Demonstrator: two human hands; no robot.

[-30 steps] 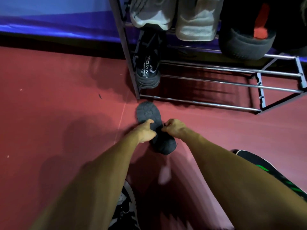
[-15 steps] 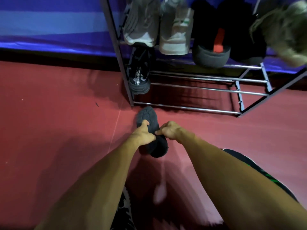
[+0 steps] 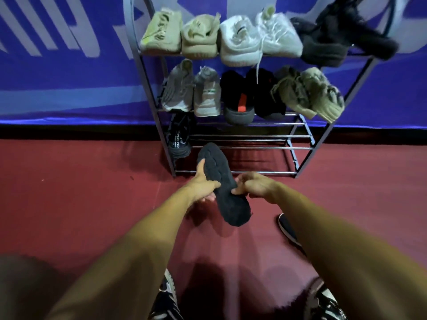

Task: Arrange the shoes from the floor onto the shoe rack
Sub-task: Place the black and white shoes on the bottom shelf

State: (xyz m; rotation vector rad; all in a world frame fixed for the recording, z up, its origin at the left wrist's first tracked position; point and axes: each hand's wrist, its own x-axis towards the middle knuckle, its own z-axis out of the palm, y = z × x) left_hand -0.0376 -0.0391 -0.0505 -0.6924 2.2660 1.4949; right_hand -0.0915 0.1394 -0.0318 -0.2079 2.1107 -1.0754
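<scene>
Dark shoe (image 3: 221,181) raised, sole up | left hand (image 3: 203,187) grip, right hand (image 3: 254,184) grip: both holding it

Red floor (image 3: 69,192) bears shoe rack (image 3: 254,148); rack's bottom tier holds black sneaker (image 3: 179,137).

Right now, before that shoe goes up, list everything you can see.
shoe rack: one, grey, against blue banner
beige pair: two, beige, top shelf left
white pair: two, white, top shelf middle
fuzzy pair: two, black, top shelf right
grey pair: two, grey, middle shelf left
red-accented pair: two, black, middle shelf centre
olive pair: two, olive, middle shelf right
lettered sneaker: one, black, lower shelf left
held shoe: one, black, in both hands
floor shoe: one, black, partly behind right forearm
worn shoes: two, black-and-white, bottom edge
left hand: one, grips held shoe
right hand: one, grips held shoe
</scene>
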